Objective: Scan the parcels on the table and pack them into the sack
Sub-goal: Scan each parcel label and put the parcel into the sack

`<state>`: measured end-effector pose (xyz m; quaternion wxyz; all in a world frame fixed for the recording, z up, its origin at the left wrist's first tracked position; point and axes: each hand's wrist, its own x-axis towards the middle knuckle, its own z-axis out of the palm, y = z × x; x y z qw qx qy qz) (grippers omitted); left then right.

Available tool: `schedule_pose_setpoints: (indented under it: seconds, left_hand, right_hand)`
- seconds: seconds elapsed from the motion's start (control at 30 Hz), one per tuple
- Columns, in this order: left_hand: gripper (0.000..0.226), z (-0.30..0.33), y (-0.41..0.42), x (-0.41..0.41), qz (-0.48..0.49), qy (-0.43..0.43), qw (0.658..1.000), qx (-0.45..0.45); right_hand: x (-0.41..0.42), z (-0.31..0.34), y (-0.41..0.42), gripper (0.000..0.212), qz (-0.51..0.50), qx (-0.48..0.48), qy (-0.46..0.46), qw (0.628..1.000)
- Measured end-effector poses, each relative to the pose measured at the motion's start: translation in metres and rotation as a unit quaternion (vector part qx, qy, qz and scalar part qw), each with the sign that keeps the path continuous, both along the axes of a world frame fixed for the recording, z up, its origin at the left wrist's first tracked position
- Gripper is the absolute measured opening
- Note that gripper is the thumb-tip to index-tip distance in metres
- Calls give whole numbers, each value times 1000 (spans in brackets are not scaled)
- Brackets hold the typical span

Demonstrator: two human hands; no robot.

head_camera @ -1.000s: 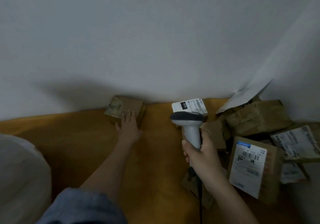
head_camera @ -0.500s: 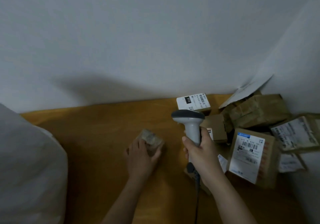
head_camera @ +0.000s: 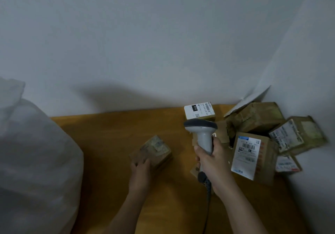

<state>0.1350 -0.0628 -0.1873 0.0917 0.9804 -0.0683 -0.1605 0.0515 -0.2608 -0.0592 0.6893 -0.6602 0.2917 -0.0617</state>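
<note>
1. The person's left hand (head_camera: 140, 168) lies on the near end of a small brown cardboard parcel wrapped in worn tape (head_camera: 151, 152). Its fingers curl over the near edge and grip it. The parcel sits on the orange-brown wooden table (head_camera: 112, 139), well apart from the pile.
2. The right hand (head_camera: 211, 159) is closed round the handle of a grey pistol-grip barcode scanner with a dark head (head_camera: 201, 130). The scanner stands upright; its coiled cable (head_camera: 207, 188) hangs from the base.
3. No barcode label can be made out on the parcel's upper face. Turning the parcel until its label faces up looks like the first requirement.
4. The scanner head appears aimed at the pile, not at the gripped parcel. It probably needs swinging left and tilting down over the label.
5. Holding the parcel flat and steady during the read should help, since creased tape may throw glare.
6. The white woven sack (head_camera: 36, 161) stands at the left table edge, just beside the left forearm. A short carry leftwards should suffice after the scan.
7. Several labelled brown cardboard parcels (head_camera: 253, 154) lie heaped in the right corner, unpacked. The cable should be kept off them.
</note>
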Motion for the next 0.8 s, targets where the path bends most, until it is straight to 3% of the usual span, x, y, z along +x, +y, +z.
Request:
schedule_pose_setpoints:
  seconds: [0.13, 0.3, 0.4, 0.5, 0.57, 0.67, 0.7, 0.8]
  left_hand:
    - [27, 2, 6, -15, -21, -40, 999, -21]
    - [103, 6, 6, -16, 48, 21, 999, -6]
    - [122, -2, 13, -3, 83, 66, 994, -27]
    - [116, -5, 13, 3, 78, 60, 992, -77]
    - [104, -3, 10, 9, 109, 87, 975, -172]
    - [89, 1, 10, 22, 216, 200, 879, -376]
    - [91, 4, 11, 22, 235, 219, 860, -396]
    - [66, 5, 15, 16, 259, 144, 878, -376]
  right_hand:
    - [-10, 6, 11, 17, 18, -6, 1, 1000]
    - [-20, 6, 12, 17, 30, -15, 11, 999]
    - [-26, 4, 5, 17, 29, -24, 29, 999]
    - [-25, 5, -4, 20, 12, -33, 38, 999]
    - [-21, 6, -9, 23, 10, -46, 40, 998]
    - [-11, 5, -11, 23, 11, -48, 37, 998]
    - [-8, 3, -10, 22, 11, -46, 38, 998]
    - [-1, -5, -3, 18, 15, -29, 51, 998]
